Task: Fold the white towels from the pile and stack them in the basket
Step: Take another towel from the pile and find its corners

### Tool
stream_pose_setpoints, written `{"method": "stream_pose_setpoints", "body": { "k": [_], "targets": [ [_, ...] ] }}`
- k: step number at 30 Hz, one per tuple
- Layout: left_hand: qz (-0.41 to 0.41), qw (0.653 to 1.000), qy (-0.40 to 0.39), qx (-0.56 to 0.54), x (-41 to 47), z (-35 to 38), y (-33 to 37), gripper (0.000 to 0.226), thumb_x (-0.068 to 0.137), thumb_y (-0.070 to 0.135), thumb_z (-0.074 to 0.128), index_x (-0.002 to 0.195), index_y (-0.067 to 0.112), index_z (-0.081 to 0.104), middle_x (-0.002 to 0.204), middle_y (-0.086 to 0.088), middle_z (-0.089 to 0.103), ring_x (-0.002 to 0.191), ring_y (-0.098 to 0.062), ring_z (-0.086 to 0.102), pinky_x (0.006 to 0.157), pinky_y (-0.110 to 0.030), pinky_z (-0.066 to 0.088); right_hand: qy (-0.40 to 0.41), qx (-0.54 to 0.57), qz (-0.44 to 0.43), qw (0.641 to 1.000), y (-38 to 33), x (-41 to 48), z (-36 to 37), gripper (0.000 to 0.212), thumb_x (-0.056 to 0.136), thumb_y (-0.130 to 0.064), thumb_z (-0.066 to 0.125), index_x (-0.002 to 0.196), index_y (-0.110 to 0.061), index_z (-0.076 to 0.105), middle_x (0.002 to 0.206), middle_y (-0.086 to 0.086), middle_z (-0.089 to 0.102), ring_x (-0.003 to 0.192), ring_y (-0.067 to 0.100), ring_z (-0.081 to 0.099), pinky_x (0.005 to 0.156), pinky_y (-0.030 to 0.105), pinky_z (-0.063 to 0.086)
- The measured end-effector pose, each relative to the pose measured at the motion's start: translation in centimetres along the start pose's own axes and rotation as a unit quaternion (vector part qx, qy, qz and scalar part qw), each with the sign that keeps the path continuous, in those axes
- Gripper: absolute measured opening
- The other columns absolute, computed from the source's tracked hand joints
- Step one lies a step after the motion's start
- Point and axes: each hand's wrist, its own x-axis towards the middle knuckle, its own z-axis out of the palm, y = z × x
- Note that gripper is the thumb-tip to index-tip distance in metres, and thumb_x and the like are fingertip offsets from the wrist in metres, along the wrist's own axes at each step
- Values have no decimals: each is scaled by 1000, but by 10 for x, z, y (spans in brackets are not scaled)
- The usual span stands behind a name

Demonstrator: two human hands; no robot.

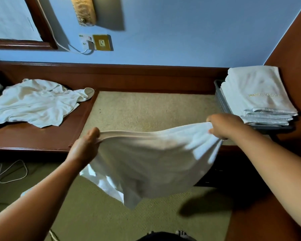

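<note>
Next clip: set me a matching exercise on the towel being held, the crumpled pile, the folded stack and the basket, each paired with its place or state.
Things:
1. held towel
2. crumpled towel pile
3. folded towel stack
4. grey basket

Places or states:
A. lies loose at the left
B. sits under folded towels at the right
C. gripped by the left hand and right hand, spread in the air
D. gold lettering on top

Pairs: 1-C, 2-A, 3-D, 4-B
</note>
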Motion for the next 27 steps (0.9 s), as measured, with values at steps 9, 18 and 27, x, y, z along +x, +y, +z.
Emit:
{"method": "stream_pose_setpoints", "body": {
  "k": [9, 18, 27],
  "targets": [
    [-101, 990, -18, 96, -27, -19, -54, 28, 77, 0, 68, 87, 11, 44, 82, -17, 51, 64, -46, 55, 50, -40, 37, 87, 292, 143, 942, 0, 7, 68, 27, 98, -37, 56, 113, -17, 67, 120, 16, 67, 110, 38, 61, 84, 39, 47],
    [-232, 970, 33, -71, -50, 13, -24, 14, 90, 11, 54, 94, 22, 47, 79, -11, 61, 71, -35, 54, 63, -42, 46, 65, 767, 394, 502, -59, 2, 126, 44, 94, -28, 67, 132, -8, 57, 125, 15, 61, 102, 33, 58, 87, 60, 54],
    [-169, 981, 74, -53, 43, 37, 3, 5, 93, 12, 54, 97, 15, 55, 90, -17, 63, 82, -42, 57, 66, -45, 47, 0, 865, 400, 304, -17, 64, 115, 52, 103, -39, 47, 152, -26, 33, 162, 6, 28, 146, 41, 26, 102, 73, 29]
  ]
}}
